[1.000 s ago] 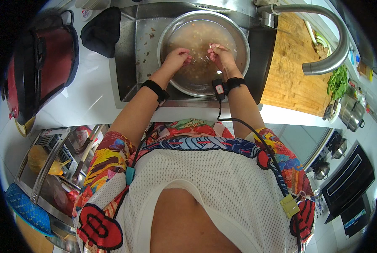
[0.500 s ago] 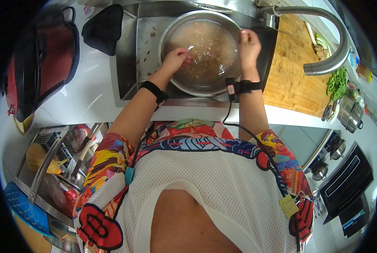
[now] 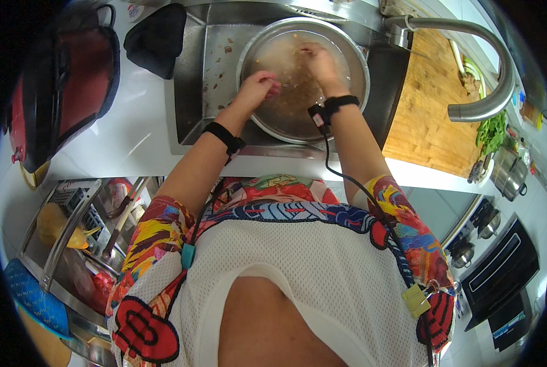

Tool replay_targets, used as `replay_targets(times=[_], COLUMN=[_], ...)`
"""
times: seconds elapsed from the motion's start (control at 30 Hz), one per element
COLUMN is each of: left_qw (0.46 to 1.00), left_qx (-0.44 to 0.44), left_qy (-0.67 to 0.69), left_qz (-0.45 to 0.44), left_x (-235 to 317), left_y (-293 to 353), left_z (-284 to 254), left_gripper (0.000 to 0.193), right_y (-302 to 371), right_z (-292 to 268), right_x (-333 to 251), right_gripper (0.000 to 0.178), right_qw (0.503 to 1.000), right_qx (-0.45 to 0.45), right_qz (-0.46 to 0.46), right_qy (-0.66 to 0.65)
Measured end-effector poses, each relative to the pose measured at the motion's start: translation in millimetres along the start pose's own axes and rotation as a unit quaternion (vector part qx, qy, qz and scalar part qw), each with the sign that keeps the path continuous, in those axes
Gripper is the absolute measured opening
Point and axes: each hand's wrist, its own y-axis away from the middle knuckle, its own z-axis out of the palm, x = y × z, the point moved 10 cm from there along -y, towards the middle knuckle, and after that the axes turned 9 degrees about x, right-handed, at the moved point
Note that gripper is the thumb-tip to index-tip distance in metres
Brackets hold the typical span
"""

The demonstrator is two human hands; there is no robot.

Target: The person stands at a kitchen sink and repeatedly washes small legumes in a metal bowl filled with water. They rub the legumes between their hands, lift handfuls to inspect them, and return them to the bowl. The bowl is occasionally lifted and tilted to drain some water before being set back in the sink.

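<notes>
A round metal basin [image 3: 244,101] stands in the sink, holding cloudy tan water [image 3: 295,92] with small pale and brown bean-like pieces in it. At the basin's left side, my left hand [image 3: 255,90] dips its reddish fingertips into the water. Those fingers are curled in, and whatever lies in them is hidden. Over the basin's middle and toward its far side is my right hand [image 3: 323,66], fingers bent and pointing left at the surface. Blur and water keep me from seeing whether it grips anything. Dark bands circle both wrists, with a cable running from the right one.
Brown scraps lie on the sink floor [image 3: 215,70] left of the basin. A curved faucet [image 3: 496,55] arches over the wooden cutting board [image 3: 429,104] at right, near leafy greens [image 3: 490,131]. A black cloth [image 3: 156,41] and a red-and-black bag [image 3: 66,88] occupy the left counter.
My right hand has left the basin's right rim and moved left, over the water. The left hand stays at the basin's left side. The water looks more stirred up.
</notes>
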Motion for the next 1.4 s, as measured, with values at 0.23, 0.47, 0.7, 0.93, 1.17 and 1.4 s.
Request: replay_targets(times=[0.23, 0.47, 0.7, 0.93, 1.17, 1.4], left_qw=[1.000, 1.000, 1.000, 1.000, 0.999, 0.997], left_qx=[-0.002, 0.002, 0.004, -0.011, -0.014, -0.062], left_qy=[-0.004, 0.017, 0.012, -0.015, 0.028, 0.019], left_qz=[0.017, 0.002, -0.008, 0.007, 0.025, 0.045], left_x=[4.5, 0.3, -1.8, -0.1, 23.1, 34.9], left_y=[5.2, 3.2, 2.3, -1.6, 7.5, 7.3], left_z=[-3.5, -4.9, -3.2, 2.2, 14.3, 39.4], left_gripper=[0.025, 0.025, 0.024, 0.024, 0.025, 0.028], right_y=[15.5, 51.8, 68.4, 71.2, 82.1, 80.9], right_z=[81.1, 58.1, 54.2, 35.0, 18.1, 9.1], right_x=[9.9, 31.0, 6.5, 3.3, -4.4, -24.3], right_gripper=[0.016, 0.026, 0.026, 0.024, 0.020, 0.011], right_qw=[0.971, 0.861, 0.591, 0.623, 0.693, 0.783], right_qx=[-0.170, -0.157, -0.117, -0.118, -0.129, -0.130], right_qz=[0.001, 0.340, 0.429, 0.392, 0.394, 0.357], right_qy=[0.169, -0.344, -0.673, -0.667, -0.589, -0.493])
